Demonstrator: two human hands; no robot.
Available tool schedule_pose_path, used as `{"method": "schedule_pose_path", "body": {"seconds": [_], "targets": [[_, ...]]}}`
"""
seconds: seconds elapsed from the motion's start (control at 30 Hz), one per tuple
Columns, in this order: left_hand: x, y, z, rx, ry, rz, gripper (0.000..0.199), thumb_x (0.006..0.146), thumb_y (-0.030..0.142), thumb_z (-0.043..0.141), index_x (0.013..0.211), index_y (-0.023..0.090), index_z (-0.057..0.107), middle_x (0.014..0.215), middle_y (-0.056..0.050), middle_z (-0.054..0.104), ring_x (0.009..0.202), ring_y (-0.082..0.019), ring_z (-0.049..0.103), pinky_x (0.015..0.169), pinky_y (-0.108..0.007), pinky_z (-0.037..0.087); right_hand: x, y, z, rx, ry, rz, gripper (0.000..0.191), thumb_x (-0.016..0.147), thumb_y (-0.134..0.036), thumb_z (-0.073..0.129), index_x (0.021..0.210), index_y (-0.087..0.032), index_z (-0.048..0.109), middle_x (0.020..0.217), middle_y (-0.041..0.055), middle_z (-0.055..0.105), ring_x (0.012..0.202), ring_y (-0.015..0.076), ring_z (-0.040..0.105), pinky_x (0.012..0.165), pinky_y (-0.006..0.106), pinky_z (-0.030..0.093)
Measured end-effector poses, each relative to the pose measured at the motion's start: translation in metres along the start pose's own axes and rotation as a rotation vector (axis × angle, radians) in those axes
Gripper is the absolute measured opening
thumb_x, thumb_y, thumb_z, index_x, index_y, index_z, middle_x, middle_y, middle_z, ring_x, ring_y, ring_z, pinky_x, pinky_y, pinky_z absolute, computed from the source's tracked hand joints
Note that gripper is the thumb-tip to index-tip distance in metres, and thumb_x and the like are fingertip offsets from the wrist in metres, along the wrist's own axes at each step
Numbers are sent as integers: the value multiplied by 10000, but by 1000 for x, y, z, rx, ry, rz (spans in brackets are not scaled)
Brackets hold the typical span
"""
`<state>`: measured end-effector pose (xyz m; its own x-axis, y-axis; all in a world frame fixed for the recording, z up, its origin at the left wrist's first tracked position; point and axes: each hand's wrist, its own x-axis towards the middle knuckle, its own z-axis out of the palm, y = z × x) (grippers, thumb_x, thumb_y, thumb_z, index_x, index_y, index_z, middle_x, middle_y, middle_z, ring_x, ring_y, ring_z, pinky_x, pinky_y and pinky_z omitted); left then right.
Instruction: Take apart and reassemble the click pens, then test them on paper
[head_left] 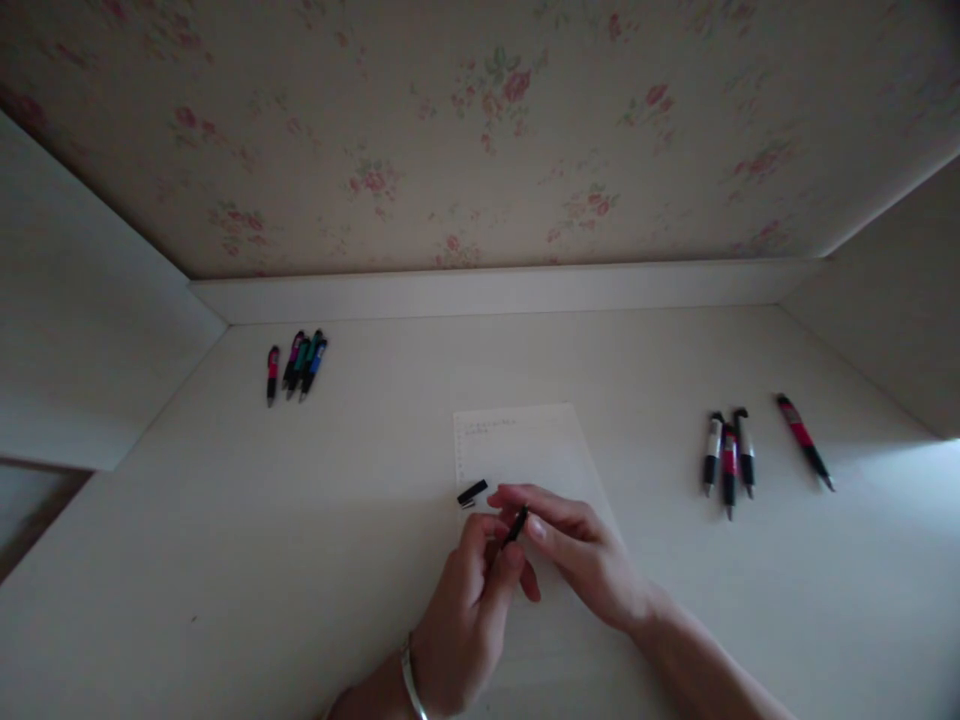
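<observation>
Over a sheet of paper point(540, 440), my left hand point(469, 610) pinches a short black pen part point(515, 524) between thumb and fingers. The thumb and fingertips of my right hand point(581, 545) close on its upper end, so both hands meet at the piece. Its lower end is hidden in the left hand. Just beyond my fingers, a loose black tube-shaped pen piece point(472, 491) lies on the sheet. Beside that sits a small silvery bit point(468, 504), too small to name.
Several pens point(304, 362) lie at the back left of the white desk point(225, 520), with a pink and black pen point(272, 376) beside them. On the right are three pens point(729, 465) and another red and black pen point(805, 440). Panels and a flowered wall point(420, 130) enclose the desk.
</observation>
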<state>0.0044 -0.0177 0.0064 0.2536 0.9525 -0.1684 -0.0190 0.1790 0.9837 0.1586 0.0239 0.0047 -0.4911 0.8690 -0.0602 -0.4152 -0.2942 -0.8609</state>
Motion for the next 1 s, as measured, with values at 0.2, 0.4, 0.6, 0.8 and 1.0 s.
{"method": "schedule_pose_path", "body": {"seconds": [0.2, 0.4, 0.6, 0.8, 1.0], "targets": [[-5, 2, -1, 152, 51, -47, 390, 1058, 460, 358, 868, 200, 577, 710, -4, 570, 655, -149, 499, 673, -290, 402, 3, -2, 1, -53, 14, -32, 135, 921, -271, 704, 841, -174, 752, 971, 40, 663, 500, 67, 613, 550, 249, 529], [-2, -4, -1, 97, 25, 5, 297, 1042, 464, 414, 1082, 199, 541, 783, -5, 586, 717, -159, 547, 703, -286, 438, 1, 2, 1, 31, 26, -29, 135, 922, -307, 704, 1015, -214, 735, 907, 20, 640, 581, 107, 644, 505, 230, 523], [-5, -4, -1, 154, 77, -55, 414, 1061, 468, 327, 882, 194, 581, 744, -23, 583, 711, -164, 539, 686, -282, 430, 1, -2, 2, -34, -9, -36, 138, 931, -289, 689, 952, -188, 780, 1098, 70, 625, 564, 83, 646, 545, 254, 546], [-2, -1, -2, 174, 13, 10, 331, 1030, 462, 449, 1151, 171, 550, 803, -26, 605, 722, -166, 552, 701, -284, 455, 3, -5, 3, -42, 48, -22, 161, 904, -325, 717, 830, -187, 757, 931, 38, 602, 621, 124, 643, 495, 240, 549], [-4, -5, -1, 238, 61, -59, 403, 1067, 450, 309, 855, 204, 547, 721, -12, 575, 658, -157, 521, 653, -282, 417, 1, -2, 1, -68, -31, -43, 197, 945, -328, 670, 1094, -236, 759, 1068, 56, 599, 595, 90, 643, 572, 261, 551]]}}
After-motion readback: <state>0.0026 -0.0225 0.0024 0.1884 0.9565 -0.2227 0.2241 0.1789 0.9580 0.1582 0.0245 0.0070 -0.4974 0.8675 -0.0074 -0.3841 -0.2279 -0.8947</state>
